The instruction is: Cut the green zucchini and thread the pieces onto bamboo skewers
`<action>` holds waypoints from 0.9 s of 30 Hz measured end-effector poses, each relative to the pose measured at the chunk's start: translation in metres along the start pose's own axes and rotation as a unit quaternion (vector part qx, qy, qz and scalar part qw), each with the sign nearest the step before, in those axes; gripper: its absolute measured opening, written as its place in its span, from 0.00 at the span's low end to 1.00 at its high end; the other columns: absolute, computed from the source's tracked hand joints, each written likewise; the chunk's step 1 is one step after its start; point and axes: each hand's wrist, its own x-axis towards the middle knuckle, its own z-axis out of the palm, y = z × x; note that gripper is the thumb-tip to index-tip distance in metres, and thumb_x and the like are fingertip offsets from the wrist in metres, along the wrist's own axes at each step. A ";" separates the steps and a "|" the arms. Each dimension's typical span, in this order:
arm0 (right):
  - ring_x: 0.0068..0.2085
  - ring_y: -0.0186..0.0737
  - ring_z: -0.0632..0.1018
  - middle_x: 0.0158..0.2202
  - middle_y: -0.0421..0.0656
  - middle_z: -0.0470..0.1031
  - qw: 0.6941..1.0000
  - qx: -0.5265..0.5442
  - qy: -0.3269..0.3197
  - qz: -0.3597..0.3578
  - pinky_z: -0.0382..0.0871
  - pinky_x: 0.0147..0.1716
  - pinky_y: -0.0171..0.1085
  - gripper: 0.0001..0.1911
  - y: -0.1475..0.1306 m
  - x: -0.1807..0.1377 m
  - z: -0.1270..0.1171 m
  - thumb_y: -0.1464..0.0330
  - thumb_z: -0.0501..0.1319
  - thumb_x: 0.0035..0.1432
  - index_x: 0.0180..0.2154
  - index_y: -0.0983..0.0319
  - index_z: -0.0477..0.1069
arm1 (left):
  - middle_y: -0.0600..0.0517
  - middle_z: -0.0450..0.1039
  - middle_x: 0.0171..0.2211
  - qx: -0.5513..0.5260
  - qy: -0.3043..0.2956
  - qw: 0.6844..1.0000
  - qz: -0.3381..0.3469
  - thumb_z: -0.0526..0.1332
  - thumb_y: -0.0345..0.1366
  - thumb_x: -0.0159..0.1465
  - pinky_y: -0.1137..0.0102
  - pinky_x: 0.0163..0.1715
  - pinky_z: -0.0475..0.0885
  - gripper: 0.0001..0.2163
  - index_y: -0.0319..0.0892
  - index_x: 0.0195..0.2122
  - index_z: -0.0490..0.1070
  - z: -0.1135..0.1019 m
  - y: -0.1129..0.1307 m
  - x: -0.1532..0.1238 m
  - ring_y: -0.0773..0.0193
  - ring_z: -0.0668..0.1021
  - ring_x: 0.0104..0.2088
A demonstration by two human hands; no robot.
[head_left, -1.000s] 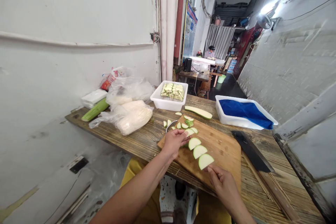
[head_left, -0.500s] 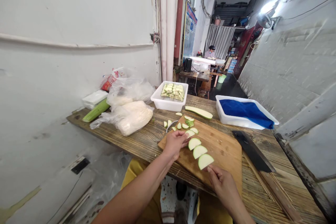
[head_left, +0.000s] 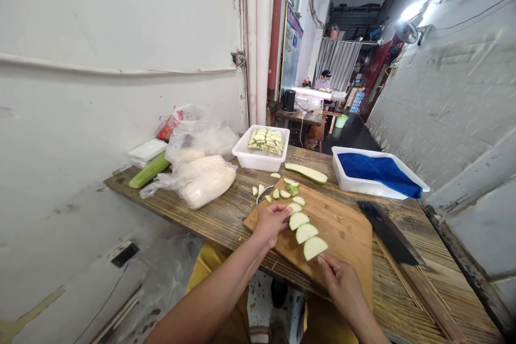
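Several half-round zucchini slices (head_left: 306, 233) line up in a row over the cutting board (head_left: 342, 226), strung on a thin skewer that is mostly hidden. My right hand (head_left: 341, 279) pinches the skewer's near end, just below the largest slice. At the far end of the row, the fingers of my left hand (head_left: 274, 223) close on a smaller zucchini slice (head_left: 294, 207). Loose zucchini pieces (head_left: 284, 193) lie at the board's far left corner, some on the board and some on the wood beside it.
A cleaver (head_left: 389, 231) lies across bamboo skewers (head_left: 397, 269) at right. Behind stand a white tray (head_left: 260, 162) of skewered slices and a tray (head_left: 363, 185) with blue cloth. A cut zucchini (head_left: 306, 173), a whole one (head_left: 149, 171) and plastic bags (head_left: 207, 180) share the table.
My left hand has shifted slightly nearer along the row, with the small slice moving closer to the others. My right hand stays almost in place.
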 end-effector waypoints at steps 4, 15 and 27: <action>0.35 0.46 0.77 0.32 0.47 0.79 1.000 0.006 0.013 0.003 0.69 0.35 0.35 0.22 -0.004 0.005 -0.002 0.57 0.51 0.58 0.36 0.66 0.76 | 0.51 0.74 0.24 0.012 -0.002 0.999 0.032 0.69 0.34 0.44 0.72 0.26 0.72 0.12 0.36 0.26 0.68 0.005 0.000 0.002 0.67 0.76 0.23; 0.27 0.41 0.73 0.20 0.42 0.70 0.999 -0.012 0.051 -0.003 0.65 0.28 0.34 0.21 -0.001 0.018 -0.012 0.58 0.49 0.58 0.31 0.65 0.74 | 0.55 0.67 0.18 0.492 0.128 0.789 0.344 0.50 0.45 0.61 0.73 0.24 0.61 0.17 0.41 0.24 0.69 -0.083 0.023 0.003 0.67 0.69 0.22; 0.12 0.25 0.53 0.13 0.30 0.56 0.978 0.166 -0.018 0.129 0.44 0.12 0.27 0.10 -0.074 0.154 -0.007 0.64 0.55 0.54 0.29 0.63 0.70 | 0.56 0.59 0.14 0.574 0.160 0.734 0.327 0.47 0.42 0.62 0.74 0.22 0.54 0.20 0.41 0.15 0.60 -0.146 0.019 0.040 0.69 0.63 0.19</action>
